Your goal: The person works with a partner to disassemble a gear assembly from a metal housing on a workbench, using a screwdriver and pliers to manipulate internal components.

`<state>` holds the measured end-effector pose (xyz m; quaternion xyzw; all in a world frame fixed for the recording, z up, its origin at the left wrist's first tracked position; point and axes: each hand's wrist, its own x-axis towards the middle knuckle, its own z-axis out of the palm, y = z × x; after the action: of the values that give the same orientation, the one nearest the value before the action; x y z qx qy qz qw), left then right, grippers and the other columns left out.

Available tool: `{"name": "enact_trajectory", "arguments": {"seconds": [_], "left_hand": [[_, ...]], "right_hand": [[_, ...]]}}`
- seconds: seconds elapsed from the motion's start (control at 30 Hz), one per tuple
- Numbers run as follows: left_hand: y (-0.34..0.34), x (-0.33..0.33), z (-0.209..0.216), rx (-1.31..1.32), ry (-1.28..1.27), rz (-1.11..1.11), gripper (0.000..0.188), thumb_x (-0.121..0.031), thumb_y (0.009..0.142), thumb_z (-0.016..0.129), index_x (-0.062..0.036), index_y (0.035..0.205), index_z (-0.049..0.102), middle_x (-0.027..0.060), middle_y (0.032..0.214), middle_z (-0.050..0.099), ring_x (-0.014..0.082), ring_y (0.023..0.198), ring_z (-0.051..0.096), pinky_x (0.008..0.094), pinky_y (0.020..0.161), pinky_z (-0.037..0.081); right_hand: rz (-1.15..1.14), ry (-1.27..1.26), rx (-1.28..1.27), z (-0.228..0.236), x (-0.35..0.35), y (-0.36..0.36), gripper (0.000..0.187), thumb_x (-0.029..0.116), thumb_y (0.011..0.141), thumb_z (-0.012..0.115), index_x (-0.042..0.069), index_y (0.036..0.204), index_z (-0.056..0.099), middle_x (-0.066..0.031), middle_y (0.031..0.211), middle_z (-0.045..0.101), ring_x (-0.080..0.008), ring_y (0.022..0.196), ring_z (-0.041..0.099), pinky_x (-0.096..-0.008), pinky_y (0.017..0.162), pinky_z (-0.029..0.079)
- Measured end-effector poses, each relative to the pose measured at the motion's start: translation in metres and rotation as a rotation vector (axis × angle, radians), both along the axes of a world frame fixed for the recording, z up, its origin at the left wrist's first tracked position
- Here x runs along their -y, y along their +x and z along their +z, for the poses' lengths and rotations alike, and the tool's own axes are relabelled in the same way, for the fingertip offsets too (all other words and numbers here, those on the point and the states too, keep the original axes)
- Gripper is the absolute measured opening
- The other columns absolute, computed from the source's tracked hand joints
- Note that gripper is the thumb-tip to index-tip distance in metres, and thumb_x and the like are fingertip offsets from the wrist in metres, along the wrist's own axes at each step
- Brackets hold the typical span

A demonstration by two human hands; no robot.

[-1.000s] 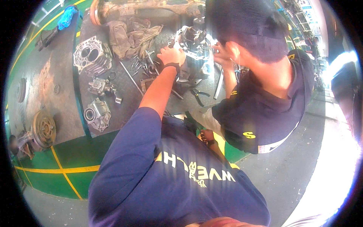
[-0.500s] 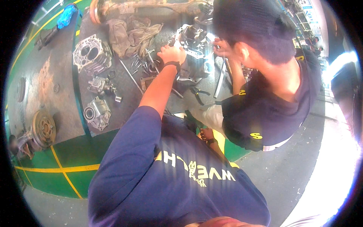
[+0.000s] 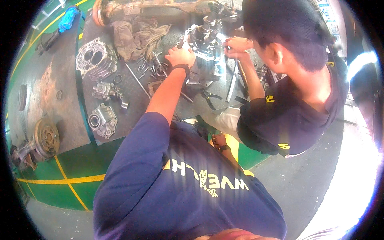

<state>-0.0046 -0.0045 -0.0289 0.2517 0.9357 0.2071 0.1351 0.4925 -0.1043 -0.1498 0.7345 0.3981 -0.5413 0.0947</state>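
Note:
My left hand (image 3: 180, 57), with a dark band on the wrist, reaches out over the table. Its fingers are curled on the near left edge of an open metal gearbox housing (image 3: 205, 55), where gears (image 3: 208, 30) show. Low by my waist is my right hand (image 3: 218, 141), its fingers bent and partly hidden, so its grip is unclear. At the right a co-worker leans in, and that person's hand (image 3: 237, 46) is closed by the housing's right side, around something small and dark. Glare washes out part of the housing.
Black-handled pliers (image 3: 211, 99) and a metal bar (image 3: 232, 86) lie near the table's front. To the left are a two-bore casing (image 3: 96, 58), a smaller housing (image 3: 103, 121), a long rod (image 3: 137, 80) and a crumpled cloth (image 3: 138, 35). A rusty axle (image 3: 156, 9) lies behind.
The co-worker's head and shoulder have shifted right, and their hand shows more clearly beside the housing. My left hand stays on the housing; my right hand has barely moved.

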Motion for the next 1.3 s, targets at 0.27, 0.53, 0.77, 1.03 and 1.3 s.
{"name": "enact_trajectory", "arguments": {"seconds": [0.27,0.53,0.77,1.03,1.3], "left_hand": [[-0.002,0.0,-0.005,-0.06,0.005,-0.003,0.047,-0.051,0.094,0.054,-0.0164,0.116,0.078,0.0206,0.121,0.071,0.04,0.118,0.064,0.0592,0.094,0.046],[-0.001,0.001,0.002,0.025,0.015,0.007,0.054,-0.05,0.095,0.055,-0.0049,0.11,0.081,0.0191,0.127,0.07,0.0361,0.126,0.06,0.0595,0.101,0.042],[0.001,0.001,0.006,0.011,-0.01,0.005,0.055,-0.051,0.096,0.053,-0.0047,0.111,0.08,0.0191,0.128,0.069,0.0356,0.128,0.058,0.059,0.101,0.042],[-0.001,0.005,-0.002,-0.022,0.002,0.004,0.053,-0.049,0.095,0.053,-0.0073,0.114,0.079,0.0228,0.124,0.071,0.0402,0.122,0.063,0.0599,0.098,0.045],[0.0,0.001,0.004,-0.012,0.011,0.003,0.052,-0.048,0.095,0.054,-0.0072,0.114,0.079,0.024,0.125,0.07,0.0414,0.122,0.063,0.0603,0.098,0.045]], "right_hand": [[0.009,-0.004,0.003,-0.002,-0.001,0.001,0.021,0.024,0.096,0.07,0.003,0.093,0.068,-0.008,0.068,0.06,-0.0193,0.048,0.054,-0.0336,0.043,0.038],[0.041,0.024,0.028,-0.001,0.001,0.0,0.023,0.025,0.097,0.07,0.003,0.101,0.066,-0.0091,0.071,0.063,-0.02,0.05,0.057,-0.0351,0.045,0.042],[0.064,0.044,0.037,-0.01,-0.002,0.005,0.021,0.023,0.097,0.07,0.003,0.092,0.066,-0.0079,0.071,0.063,-0.0191,0.051,0.057,-0.0343,0.046,0.042],[0.008,-0.005,0.007,0.001,0.001,-0.007,0.026,0.023,0.097,0.069,0.003,0.082,0.063,-0.0062,0.067,0.059,-0.0175,0.048,0.053,-0.0343,0.044,0.039],[0.048,0.042,0.002,0.001,0.0,-0.003,0.026,0.024,0.097,0.068,0.003,0.084,0.065,-0.0073,0.067,0.06,-0.0181,0.048,0.053,-0.0343,0.044,0.04]]}}
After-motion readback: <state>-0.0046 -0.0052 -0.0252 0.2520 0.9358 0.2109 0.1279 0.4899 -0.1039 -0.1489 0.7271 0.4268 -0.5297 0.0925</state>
